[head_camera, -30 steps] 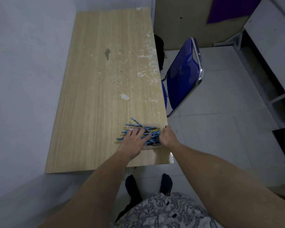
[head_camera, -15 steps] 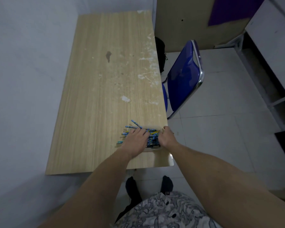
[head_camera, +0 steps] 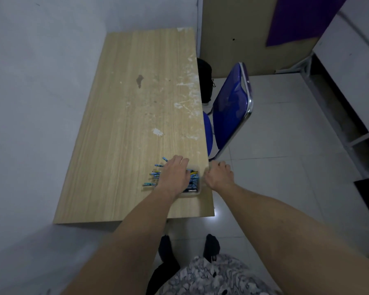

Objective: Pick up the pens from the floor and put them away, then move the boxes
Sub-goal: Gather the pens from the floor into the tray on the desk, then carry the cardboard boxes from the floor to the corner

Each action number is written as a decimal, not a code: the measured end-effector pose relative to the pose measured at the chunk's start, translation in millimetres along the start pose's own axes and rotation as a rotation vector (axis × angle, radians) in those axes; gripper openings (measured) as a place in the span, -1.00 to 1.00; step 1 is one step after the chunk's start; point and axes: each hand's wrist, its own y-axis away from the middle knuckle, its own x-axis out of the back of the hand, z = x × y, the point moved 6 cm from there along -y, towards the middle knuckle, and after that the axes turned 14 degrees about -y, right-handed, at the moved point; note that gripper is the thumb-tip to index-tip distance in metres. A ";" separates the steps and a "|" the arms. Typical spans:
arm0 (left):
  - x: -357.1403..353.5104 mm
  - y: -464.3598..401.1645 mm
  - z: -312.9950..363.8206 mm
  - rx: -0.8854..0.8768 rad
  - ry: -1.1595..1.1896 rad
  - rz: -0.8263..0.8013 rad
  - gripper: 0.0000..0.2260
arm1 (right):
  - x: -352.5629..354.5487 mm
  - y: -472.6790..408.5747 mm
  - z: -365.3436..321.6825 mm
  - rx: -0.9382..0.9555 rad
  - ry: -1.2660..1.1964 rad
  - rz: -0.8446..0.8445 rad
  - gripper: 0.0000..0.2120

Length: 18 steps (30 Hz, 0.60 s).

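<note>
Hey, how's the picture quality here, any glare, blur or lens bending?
Head view: dim, flat light; one small glare spot on the floor tile below the table corner; wide-angle bending at the edges; pens small and soft beside the left hand.

Bare table beyond; wall left, blue chair close right.

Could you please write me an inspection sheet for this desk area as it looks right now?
Surface: wooden desk, scuffed with white marks along its right edge.
Job's things: blue pens piled in a clear tray by the desk's near right corner, some sticking out leftward.
Clutter: nothing seen.
Grips: left hand lies flat over the pens; right hand curled at the desk edge beside the tray.
Cables: nothing seen.
Surroundings: blue chair at the desk's right, black bag behind it, tiled floor.
</note>
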 end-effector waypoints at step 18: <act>2.1 158.1 119.5 -0.250 -0.062 0.020 -0.56 | -11.4 218.8 120.2 0.019 0.216 0.223 -0.60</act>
